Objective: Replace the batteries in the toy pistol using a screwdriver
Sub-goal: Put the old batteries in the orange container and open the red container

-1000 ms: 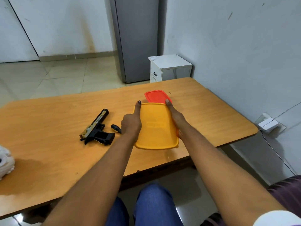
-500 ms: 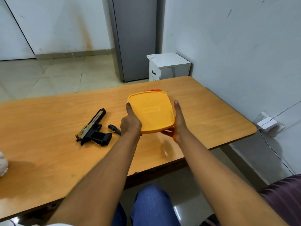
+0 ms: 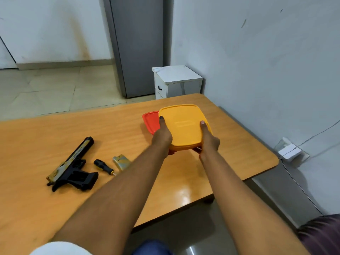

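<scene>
Here the toy pistol (image 3: 71, 165) lies flat on its side on the wooden table (image 3: 230, 162), left of the arms, muzzle pointing away from the person and grip toward the near edge. The grip looks dark and hollow at its face, and a small gold-and-silver panel (image 3: 121, 161), matching the pistol's finish, lies by itself just right of the screwdriver (image 3: 103, 166); my guess is that this is the battery cover, already taken off. The stubby screwdriver, black handle with a yellow band, rests between pistol and panel, touching neither, tip toward the person. All three sit close together and within easy reach, apart from the containers.

Further right, both hands are on a yellow-lidded container (image 3: 184, 127). The left hand (image 3: 162, 135) clamps its left edge, thumb laid up over the lid; the right hand (image 3: 209, 139) clamps the right edge the same way, with the remaining fingers curled out of sight beneath. A grip from both sides keeps the box level, though whether it is lifted or resting on the table I cannot tell. A red lid (image 3: 150, 120) shows just behind its left side, partly covered. No batteries are visible; possibly they are kept in the container, but nothing confirms that.
</scene>
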